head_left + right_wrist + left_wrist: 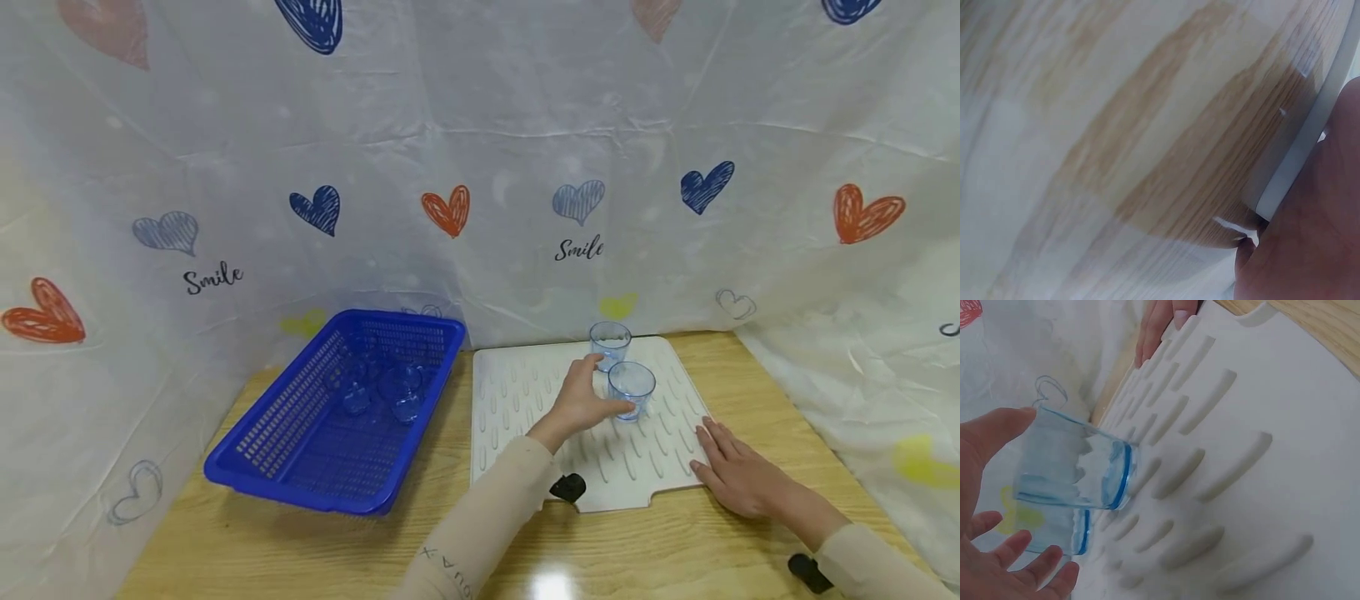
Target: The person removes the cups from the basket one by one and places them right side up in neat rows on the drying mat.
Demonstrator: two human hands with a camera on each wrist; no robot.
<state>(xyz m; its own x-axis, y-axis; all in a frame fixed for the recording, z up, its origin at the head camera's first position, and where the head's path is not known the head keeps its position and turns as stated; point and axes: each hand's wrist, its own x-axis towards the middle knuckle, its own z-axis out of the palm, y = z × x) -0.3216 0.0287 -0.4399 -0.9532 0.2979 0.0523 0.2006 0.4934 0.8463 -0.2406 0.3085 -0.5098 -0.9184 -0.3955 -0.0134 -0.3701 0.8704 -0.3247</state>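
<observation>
Two clear blue glasses stand upright on a white ridged drying board. The front glass (632,390) is close to the back glass (610,343), near the board's far right part. My left hand (583,400) is spread beside them, its thumb at the front glass's rim. In the left wrist view the fingers (1054,559) are parted and not wrapped round either glass (1079,462). My right hand (738,471) rests flat with its fingertips at the right edge of the drying board (525,392). The right wrist view shows part of that hand (1316,231) against the board's edge.
A blue plastic basket (322,492) stands left of the board, with several clear glass items (405,392) inside. Everything rests on a wooden table (442,492). A white sheet (510,108) printed with hearts hangs behind and at the sides.
</observation>
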